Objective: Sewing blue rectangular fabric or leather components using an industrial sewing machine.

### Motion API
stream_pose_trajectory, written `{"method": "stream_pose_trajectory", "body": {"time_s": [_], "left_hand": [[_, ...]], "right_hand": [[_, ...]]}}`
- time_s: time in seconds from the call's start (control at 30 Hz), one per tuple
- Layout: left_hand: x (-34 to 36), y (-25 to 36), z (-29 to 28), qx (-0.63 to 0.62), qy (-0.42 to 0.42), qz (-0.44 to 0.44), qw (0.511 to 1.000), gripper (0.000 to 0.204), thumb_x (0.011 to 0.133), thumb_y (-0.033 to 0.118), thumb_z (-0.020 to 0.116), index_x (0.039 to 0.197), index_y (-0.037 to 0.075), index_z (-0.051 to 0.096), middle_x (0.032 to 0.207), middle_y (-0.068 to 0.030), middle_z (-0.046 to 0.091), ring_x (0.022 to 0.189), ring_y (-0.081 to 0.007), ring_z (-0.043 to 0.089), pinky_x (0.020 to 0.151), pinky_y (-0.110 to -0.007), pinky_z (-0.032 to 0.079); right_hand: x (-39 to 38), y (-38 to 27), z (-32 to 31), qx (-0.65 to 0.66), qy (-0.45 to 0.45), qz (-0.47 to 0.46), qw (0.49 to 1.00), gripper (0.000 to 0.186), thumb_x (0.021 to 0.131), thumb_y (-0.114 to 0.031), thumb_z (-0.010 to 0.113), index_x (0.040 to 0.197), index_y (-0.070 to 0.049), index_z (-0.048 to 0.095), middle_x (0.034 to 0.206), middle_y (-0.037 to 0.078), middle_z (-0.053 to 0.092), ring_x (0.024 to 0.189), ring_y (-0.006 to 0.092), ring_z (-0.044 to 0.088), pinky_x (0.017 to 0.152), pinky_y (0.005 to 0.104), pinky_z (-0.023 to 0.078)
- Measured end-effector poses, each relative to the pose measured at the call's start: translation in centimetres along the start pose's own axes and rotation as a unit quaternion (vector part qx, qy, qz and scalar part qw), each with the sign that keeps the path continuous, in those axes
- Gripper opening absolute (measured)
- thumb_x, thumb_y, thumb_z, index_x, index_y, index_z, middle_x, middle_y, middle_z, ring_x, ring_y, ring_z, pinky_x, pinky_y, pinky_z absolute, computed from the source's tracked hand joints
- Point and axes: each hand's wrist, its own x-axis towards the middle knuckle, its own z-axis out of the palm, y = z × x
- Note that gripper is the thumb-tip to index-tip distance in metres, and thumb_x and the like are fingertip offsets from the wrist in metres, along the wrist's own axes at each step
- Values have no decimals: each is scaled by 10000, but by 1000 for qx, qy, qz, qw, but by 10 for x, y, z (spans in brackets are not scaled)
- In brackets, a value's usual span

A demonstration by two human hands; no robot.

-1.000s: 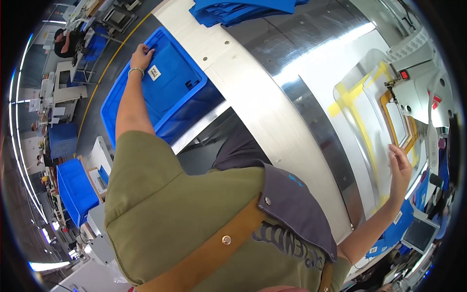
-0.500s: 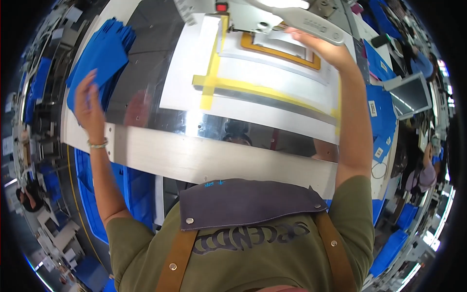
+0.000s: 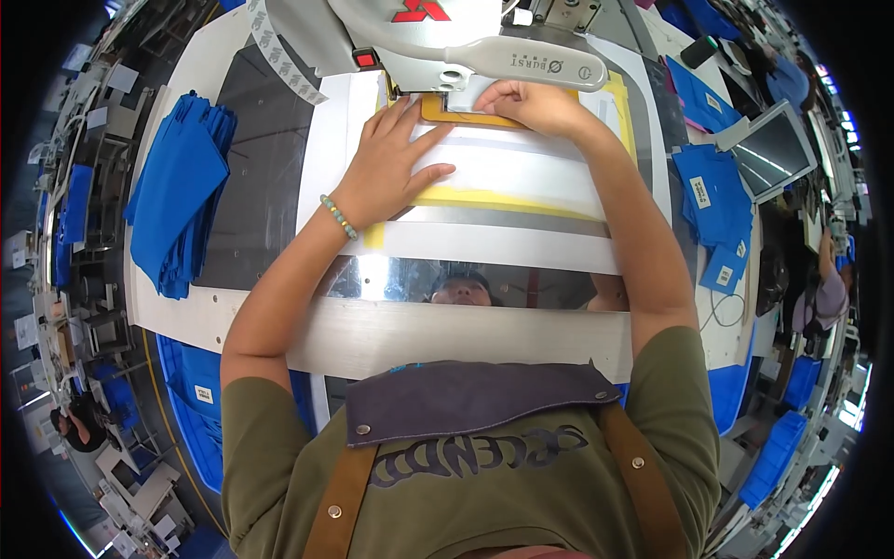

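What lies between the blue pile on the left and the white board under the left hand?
A stretch of dark shiny panel, seen in the head view.

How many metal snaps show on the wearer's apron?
4: one near each end of the purple-grey bib, the left bib snap and right bib snap; one on the left strap; one on the right strap. Others may be hidden out of frame.

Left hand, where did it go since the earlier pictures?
The left hand left the blue bin, passed by the pile of blue pieces, and moved right to the white sheet. The right hand stays by the orange frame; the pile stays on the left.
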Motion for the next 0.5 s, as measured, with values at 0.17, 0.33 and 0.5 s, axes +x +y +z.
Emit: {"method": "stream_pose_trajectory", "body": {"time_s": [0.17,0.33,0.5], "left_hand": [[-2,-2,6,2,15,-9,1000,581,1053,484,581,1482,93,609,1597,-271,450,1546,-428,326,1245,-519,261],[0,-4,11,-3,15,-20,1000,598,1068,494,549,1454,42,611,1613,-260,440,1550,-420,327,1244,-517,266],[-2,-5,16,10,25,-29,999,592,1070,495,536,1452,50,612,1619,-225,450,1541,-403,355,1232,-501,286]], "right_hand": [[19,-3,16,17,-3,-27,999,259,973,-229,653,1156,-133,808,1044,44,794,931,147,702,865,290,539],[16,-4,7,16,-9,-74,997,233,957,-247,689,1118,-132,812,994,28,788,902,137,691,831,297,541],[-11,2,-49,-42,43,-38,997,139,850,-153,756,977,-123,805,882,-16,752,794,104,669,717,295,531]]}}
